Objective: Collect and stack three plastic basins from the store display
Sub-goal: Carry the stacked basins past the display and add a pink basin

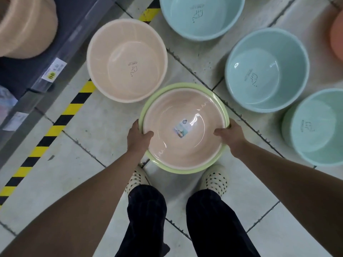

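Observation:
I hold a stack of two basins over the floor in front of my feet: a peach basin (183,112) with a paper label in its bottom sits nested inside a light green basin (178,170). My left hand (139,136) grips the stack's left rim, thumb inside. On the right rim my right hand (229,135) grips the same way. Another peach basin (127,60) stands upright on the floor just beyond, up and to the left.
Three pale blue basins (202,17), (267,69), (315,127) stand on the tiled floor to the right. An orange basin (336,36) peeks in at the right edge. A shelf (46,58) with a tan basin (26,25) and yellow-black floor tape (61,119) run along the left.

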`<state>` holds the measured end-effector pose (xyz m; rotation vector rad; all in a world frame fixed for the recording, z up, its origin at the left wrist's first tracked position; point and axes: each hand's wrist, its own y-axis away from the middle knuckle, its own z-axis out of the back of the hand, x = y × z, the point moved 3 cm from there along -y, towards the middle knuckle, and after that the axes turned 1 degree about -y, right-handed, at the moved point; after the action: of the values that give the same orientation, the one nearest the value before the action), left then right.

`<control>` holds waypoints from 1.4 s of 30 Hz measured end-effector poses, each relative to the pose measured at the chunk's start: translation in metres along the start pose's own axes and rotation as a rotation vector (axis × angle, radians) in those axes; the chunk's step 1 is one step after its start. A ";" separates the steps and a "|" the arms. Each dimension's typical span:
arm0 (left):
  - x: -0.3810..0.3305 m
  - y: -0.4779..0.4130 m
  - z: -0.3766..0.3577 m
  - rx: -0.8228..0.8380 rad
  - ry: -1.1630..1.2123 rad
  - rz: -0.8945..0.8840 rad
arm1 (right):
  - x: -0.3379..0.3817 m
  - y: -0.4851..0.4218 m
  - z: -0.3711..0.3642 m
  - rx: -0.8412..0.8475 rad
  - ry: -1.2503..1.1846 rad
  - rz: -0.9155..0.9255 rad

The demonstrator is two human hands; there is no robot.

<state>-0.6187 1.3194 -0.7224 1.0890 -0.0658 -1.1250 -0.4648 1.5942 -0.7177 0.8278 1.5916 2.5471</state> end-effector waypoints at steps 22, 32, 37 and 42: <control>0.022 -0.013 -0.016 0.082 0.313 0.161 | -0.020 -0.005 -0.007 0.059 -0.060 0.024; -0.036 0.048 0.062 0.047 0.438 0.039 | 0.039 0.066 -0.001 0.050 -0.162 0.110; -0.065 0.046 0.107 -0.070 0.526 -0.026 | 0.102 0.082 -0.012 0.042 -0.149 0.236; -0.088 0.016 0.153 -0.172 0.616 -0.063 | 0.178 0.077 -0.044 0.090 -0.133 0.342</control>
<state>-0.7325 1.2833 -0.5914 1.2433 0.5430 -0.7923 -0.6181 1.5731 -0.5927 1.3550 1.6587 2.5763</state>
